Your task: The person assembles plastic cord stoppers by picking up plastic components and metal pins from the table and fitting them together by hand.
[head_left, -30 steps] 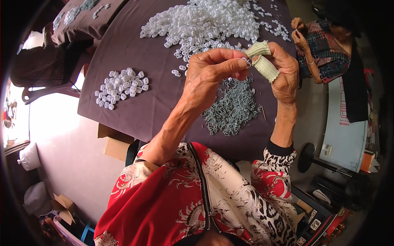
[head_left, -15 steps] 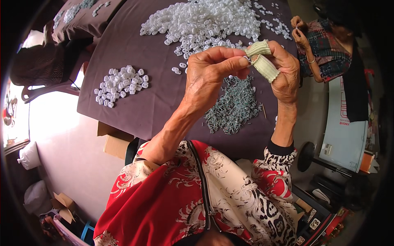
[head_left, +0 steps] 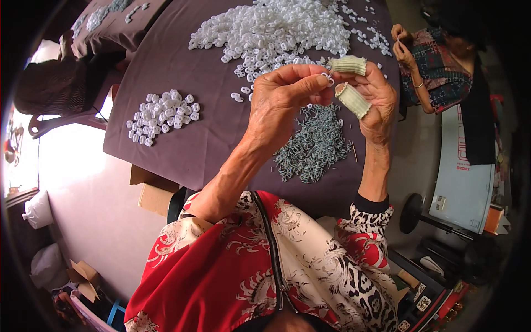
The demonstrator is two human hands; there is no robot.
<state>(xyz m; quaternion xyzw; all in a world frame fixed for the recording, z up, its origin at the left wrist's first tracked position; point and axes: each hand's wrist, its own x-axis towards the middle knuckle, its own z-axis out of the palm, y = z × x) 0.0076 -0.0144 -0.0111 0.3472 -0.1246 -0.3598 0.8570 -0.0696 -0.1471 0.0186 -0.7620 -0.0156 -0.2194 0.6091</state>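
My left hand (head_left: pixel 287 91) pinches a small white plastic piece with holes (head_left: pixel 330 80) between thumb and index finger. My right hand (head_left: pixel 376 99) is beside it, its thumb and index finger spread apart, with nothing visible between them. Pale green ribbed knit finger sleeves cover that index finger (head_left: pixel 348 65) and thumb (head_left: pixel 354 101). Below both hands lies a heap of small grey-green metal pins or screws (head_left: pixel 311 146). A large heap of similar white pieces (head_left: pixel 276 30) spreads behind them. A smaller white pile (head_left: pixel 165 116) sits to the left.
A dark brown cloth covers the table (head_left: pixel 188 69). Across the right edge a co-worker's hands (head_left: pixel 402 47) are held together. A thin stick (head_left: pixel 354 152) lies beside the metal heap. On the floor at left are a cardboard box (head_left: pixel 155 198) and a chair (head_left: pixel 61 88).
My right thumb and index finger have parted and drawn slightly away from my left hand. The white piece, formerly mostly hidden between both hands, now shows in my left fingertips.
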